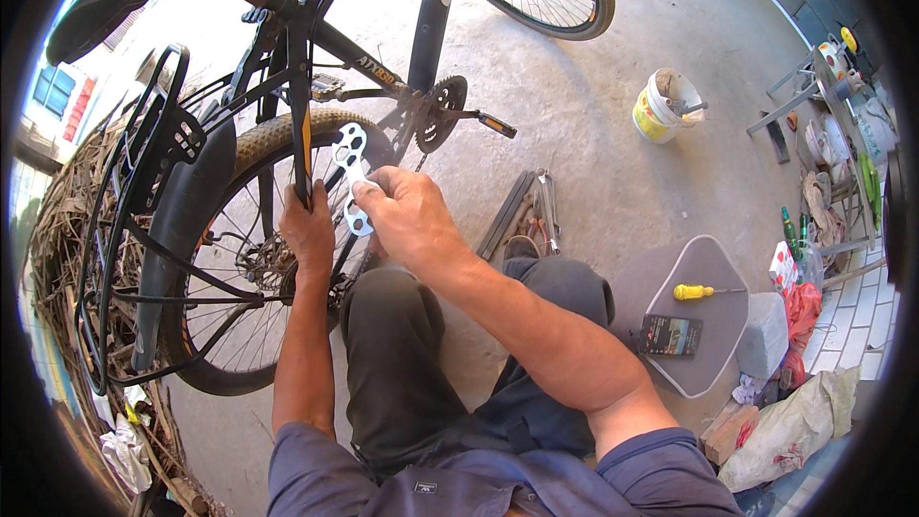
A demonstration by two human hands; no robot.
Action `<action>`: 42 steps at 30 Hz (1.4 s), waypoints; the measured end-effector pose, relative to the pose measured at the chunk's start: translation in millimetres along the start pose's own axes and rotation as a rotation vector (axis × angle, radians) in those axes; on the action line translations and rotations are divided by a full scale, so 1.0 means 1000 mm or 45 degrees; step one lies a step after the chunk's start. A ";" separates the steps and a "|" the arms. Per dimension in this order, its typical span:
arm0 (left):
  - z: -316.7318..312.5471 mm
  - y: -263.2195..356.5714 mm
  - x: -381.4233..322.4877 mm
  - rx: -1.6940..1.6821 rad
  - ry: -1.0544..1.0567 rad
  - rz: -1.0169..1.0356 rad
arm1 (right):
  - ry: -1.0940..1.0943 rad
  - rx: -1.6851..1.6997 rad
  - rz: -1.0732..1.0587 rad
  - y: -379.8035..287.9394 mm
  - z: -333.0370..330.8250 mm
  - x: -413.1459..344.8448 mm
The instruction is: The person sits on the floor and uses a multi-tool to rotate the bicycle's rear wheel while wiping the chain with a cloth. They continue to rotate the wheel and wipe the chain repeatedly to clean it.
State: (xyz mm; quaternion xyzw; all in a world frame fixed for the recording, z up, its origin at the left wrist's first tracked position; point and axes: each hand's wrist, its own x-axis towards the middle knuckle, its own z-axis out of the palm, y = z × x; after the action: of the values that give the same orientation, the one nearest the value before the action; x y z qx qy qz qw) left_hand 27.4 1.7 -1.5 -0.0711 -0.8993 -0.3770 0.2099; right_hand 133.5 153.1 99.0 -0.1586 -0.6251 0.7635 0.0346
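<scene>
My right hand (416, 219) holds a silver multi-hole bone wrench (352, 158) upright, thumb and fingers round its lower half. Beside it, my left hand (309, 230) is wrapped around the seat stay (302, 136) of a black Giant bicycle with orange markings. Just behind the wrench is the knobby rear tyre (287, 131). The rear hub and brake disc (264, 258) sit to the left of my left wrist. A black rear rack (118, 230) and a dark mudguard (188, 194) reach around the wheel. The crankset (441, 115) lies beyond my right hand.
Steel bars (506, 214), pliers (536, 222) and spanners (549, 208) lie past my knees. A yellow screwdriver (693, 292) and a phone (671, 335) rest on a grey mat (707, 258). A white bucket (655, 111) stands farther off; brushwood (68, 251) is piled at left.
</scene>
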 end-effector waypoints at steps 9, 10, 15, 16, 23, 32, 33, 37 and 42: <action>0.003 -0.002 0.001 0.056 -0.023 -0.018 | 0.029 0.019 -0.035 0.006 -0.001 0.003; 0.004 -0.001 0.001 0.038 -0.005 0.025 | 0.033 0.018 -0.059 0.009 -0.002 0.004; -0.001 -0.015 0.004 0.022 -0.038 -0.041 | 0.066 -0.087 -0.132 0.013 0.008 0.009; -0.003 -0.008 0.004 0.015 -0.027 -0.045 | 0.071 -0.084 -0.134 0.014 0.007 0.009; 0.002 -0.008 0.002 -0.041 -0.047 -0.064 | -0.038 -0.054 -0.025 0.004 0.000 0.003; 0.002 -0.006 0.001 -0.058 -0.030 -0.006 | -0.034 -0.055 -0.033 0.006 0.000 0.003; 0.002 -0.004 0.001 -0.060 -0.026 0.006 | -0.036 -0.060 -0.039 0.006 -0.001 0.004; 0.004 -0.008 0.001 -0.066 -0.013 0.026 | -0.031 -0.078 -0.052 0.006 -0.001 0.004; 0.003 -0.003 0.001 0.063 -0.011 -0.008 | 0.142 -0.040 -0.194 0.008 -0.003 0.009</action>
State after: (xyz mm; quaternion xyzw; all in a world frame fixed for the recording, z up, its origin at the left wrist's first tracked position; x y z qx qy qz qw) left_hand 24.9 2.1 -4.8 -0.0646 -0.9096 -0.3549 0.2064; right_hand 127.1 156.9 88.8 -0.1533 -0.6443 0.7388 0.1249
